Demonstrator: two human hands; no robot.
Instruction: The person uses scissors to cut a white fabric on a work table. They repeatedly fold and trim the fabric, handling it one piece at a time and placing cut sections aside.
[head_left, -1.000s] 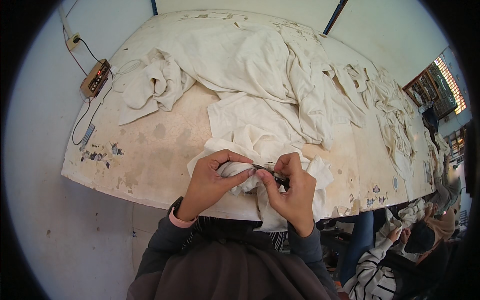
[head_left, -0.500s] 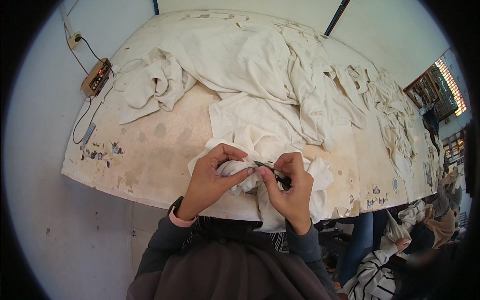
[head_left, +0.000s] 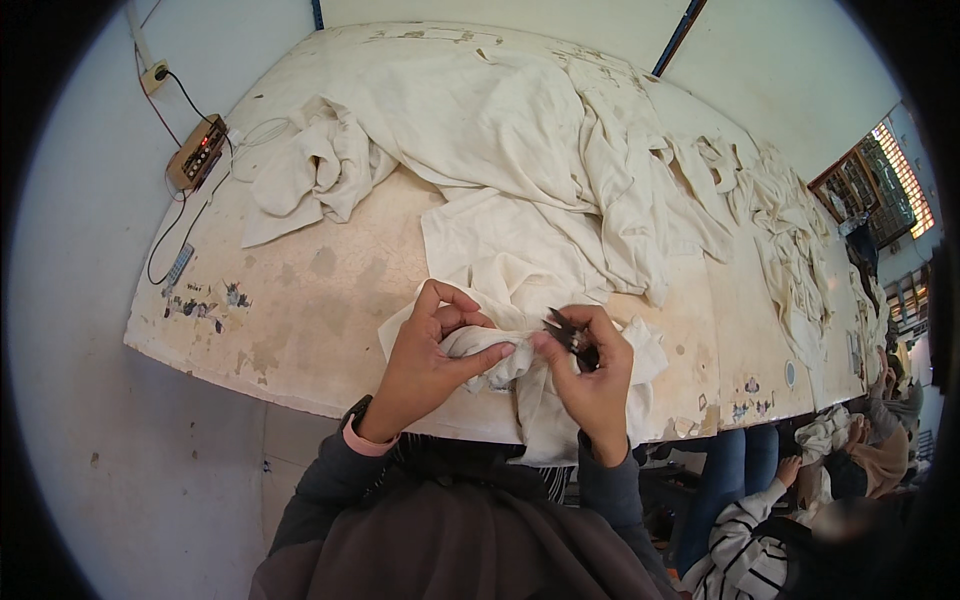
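Observation:
Close in front of me, my left hand (head_left: 422,368) pinches a bunched cream cloth (head_left: 480,340) between thumb and fingers, its folds gathered over the fingertips. My right hand (head_left: 595,388) is closed around dark thread snips (head_left: 566,334), whose pointed blades stick up past the fingers, away from the fabric. The right thumb tip meets the same cloth beside the left thumb. Part of the cloth hangs over the table's front edge below my right hand. Whether a thread lies between the fingertips is too small to tell.
More cream fabric (head_left: 480,110) lies heaped over the worn table (head_left: 300,290), stretching far right. A brown box with a red light (head_left: 197,152), cables and a remote control (head_left: 180,265) are at left. At lower right sits a person in a striped sleeve (head_left: 745,540) with cloth.
The snips' blades have moved off the cloth and now point upward in my right hand. My left hand still pinches the fabric. The neighbouring person's arm has shifted.

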